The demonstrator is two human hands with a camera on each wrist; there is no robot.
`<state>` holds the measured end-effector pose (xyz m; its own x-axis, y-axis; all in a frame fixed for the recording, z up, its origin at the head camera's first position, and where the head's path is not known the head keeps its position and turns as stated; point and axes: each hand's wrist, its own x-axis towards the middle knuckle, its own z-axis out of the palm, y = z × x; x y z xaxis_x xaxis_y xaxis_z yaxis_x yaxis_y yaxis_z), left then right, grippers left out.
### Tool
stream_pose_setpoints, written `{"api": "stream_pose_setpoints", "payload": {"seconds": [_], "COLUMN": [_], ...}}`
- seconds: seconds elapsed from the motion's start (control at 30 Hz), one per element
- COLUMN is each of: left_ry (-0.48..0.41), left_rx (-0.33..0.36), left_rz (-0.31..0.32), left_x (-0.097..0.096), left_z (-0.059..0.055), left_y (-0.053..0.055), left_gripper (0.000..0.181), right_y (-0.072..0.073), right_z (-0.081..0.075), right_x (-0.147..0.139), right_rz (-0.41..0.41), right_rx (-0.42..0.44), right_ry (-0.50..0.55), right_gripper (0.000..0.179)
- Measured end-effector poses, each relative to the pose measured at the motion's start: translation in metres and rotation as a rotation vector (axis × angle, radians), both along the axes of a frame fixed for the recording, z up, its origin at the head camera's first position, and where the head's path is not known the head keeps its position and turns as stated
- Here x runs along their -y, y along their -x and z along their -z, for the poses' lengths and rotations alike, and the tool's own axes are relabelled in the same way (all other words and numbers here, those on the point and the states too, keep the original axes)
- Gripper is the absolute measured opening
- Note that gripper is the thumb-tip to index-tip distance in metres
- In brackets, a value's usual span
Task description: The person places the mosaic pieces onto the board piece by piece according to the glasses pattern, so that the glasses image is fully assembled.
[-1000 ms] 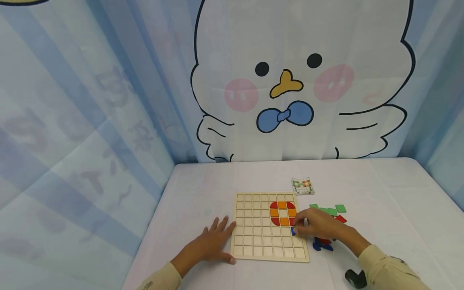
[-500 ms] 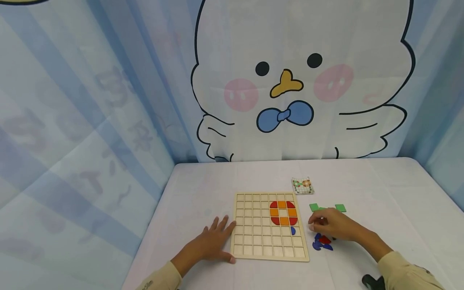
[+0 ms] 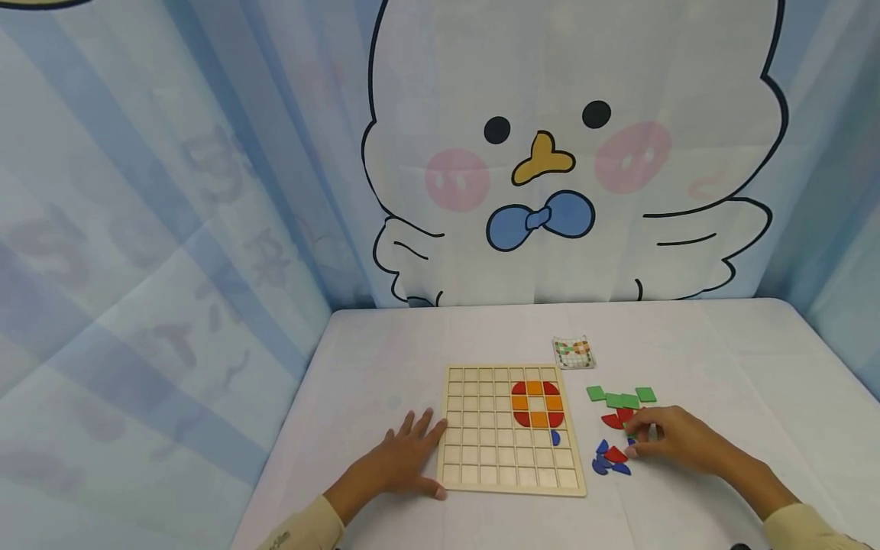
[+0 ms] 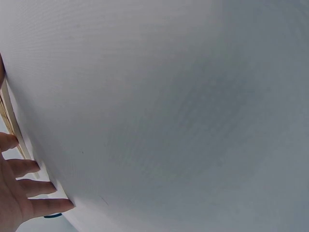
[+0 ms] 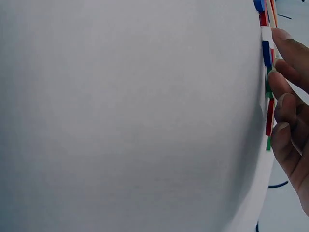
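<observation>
A wooden grid board [image 3: 474, 451] lies on the table. Red and orange tiles [image 3: 535, 388] form a ring in its upper right cells, and a blue half-round tile [image 3: 555, 438] sits below them. My left hand [image 3: 406, 461] rests with spread fingers at the board's left edge, fingertip and thumb touching its frame. To the right of the board, my right hand [image 3: 670, 437] hovers low over the loose tiles, fingers bent, thumb and forefinger apart. In the right wrist view a blue tile [image 5: 266, 53] shows between those two fingertips, not visibly pinched. The hand partly hides red and green tiles.
Green tiles [image 3: 622, 400] lie behind the right hand. In front of it are blue tiles [image 3: 601, 466] with a red tile [image 3: 616, 454] among them. A small pattern card [image 3: 574, 353] lies beyond the board. A printed curtain [image 3: 577, 267] borders the table's back.
My right hand has let go of the blue half-round tile on the board and moved right to the loose tiles. My left hand stays in place.
</observation>
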<state>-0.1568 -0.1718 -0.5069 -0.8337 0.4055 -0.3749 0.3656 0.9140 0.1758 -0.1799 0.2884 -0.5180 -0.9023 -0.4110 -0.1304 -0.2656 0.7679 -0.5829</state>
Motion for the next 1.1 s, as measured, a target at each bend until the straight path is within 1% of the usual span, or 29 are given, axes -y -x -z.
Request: {"api": "stream_pose_setpoints", "payload": {"seconds": [0.17,0.3,0.43,0.67,0.9,1.1], "left_ry": [0.001,-0.004,-0.006,0.0,0.003,0.008], "left_rx": [0.006,0.012,0.018,0.022,0.024,0.018], "left_rz": [-0.007,-0.012,-0.013,-0.016,-0.025,-0.026], "left_x": [-0.0008,-0.0013,-0.0016,-0.0017,-0.0023,-0.0024], "left_z": [-0.0019,-0.0042,-0.0052,-0.0041,-0.0049,-0.0039], "left_y": [-0.0004,-0.0008,-0.0008,-0.0002,-0.0007,-0.0007], "left_gripper": [0.111,0.11,0.11,0.111,0.111,0.111], "right_y": [-0.0043,-0.0068,-0.0078,-0.0079,-0.0081,-0.008], "right_z": [0.0033,0.0039,0.0042,0.005,0.0032,0.0027], "right_x": [-0.0051,-0.0035,-0.0011,0.0,0.0017,0.003], "right_rz": [0.02,0.031,0.041,0.001,-0.021,-0.039], "right_rx": [-0.017,-0.045,-0.047,-0.048,-0.043,-0.053], "right_ry": [-0.01,-0.022,-0.03,-0.035,-0.06,-0.047], "right_gripper": [0.027,0.026,0.025,0.025,0.029,0.025]}}
